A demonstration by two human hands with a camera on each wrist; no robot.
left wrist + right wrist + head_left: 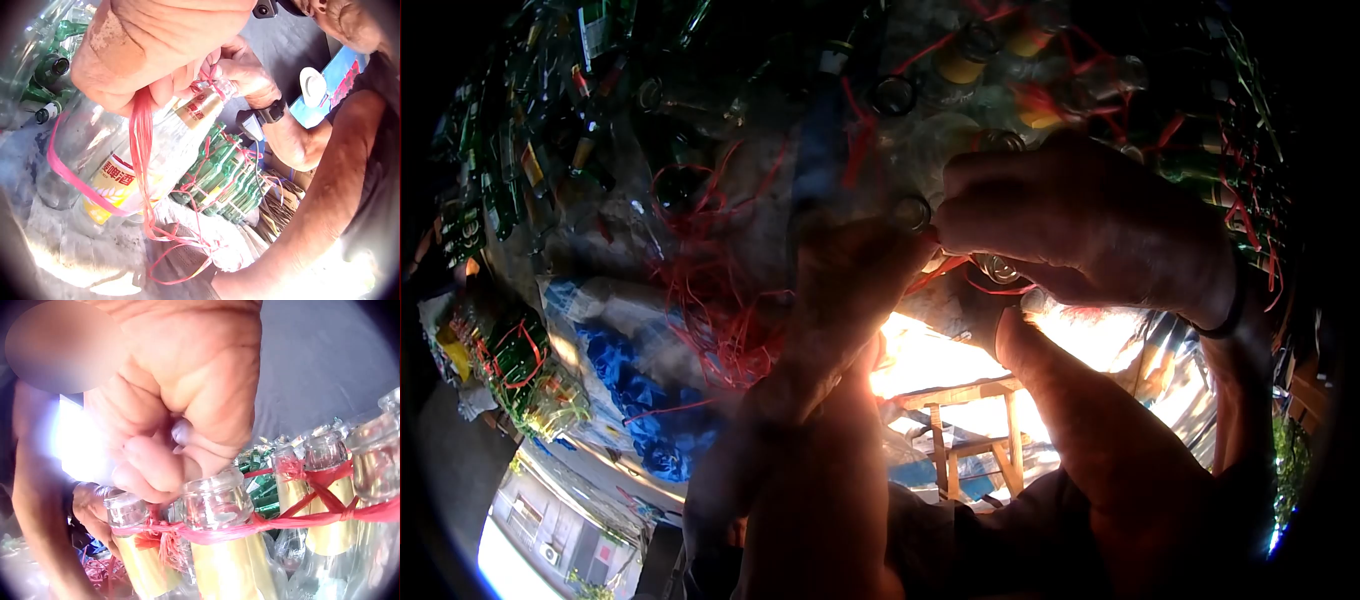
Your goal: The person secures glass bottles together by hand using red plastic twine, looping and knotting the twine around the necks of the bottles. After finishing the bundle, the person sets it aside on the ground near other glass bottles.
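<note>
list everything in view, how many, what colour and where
clear glass bottles: several, gold labels, front of the right wrist view
red twine: strands uncounted, pinkish red, round the clear bottles and in a loose tangle
green bottles: many, green, bundled behind the clear ones
blue material: amount unclear, blue, left of head view
stool: 1, brown wood, lower middle of head view
building: 1, pale, lower left of head view
wristband: 1, black, right wrist
legs: 2, bare, lower head view
left hand: 1, gripping twine
right hand: 1, over bottle necks, fingers curled
</note>
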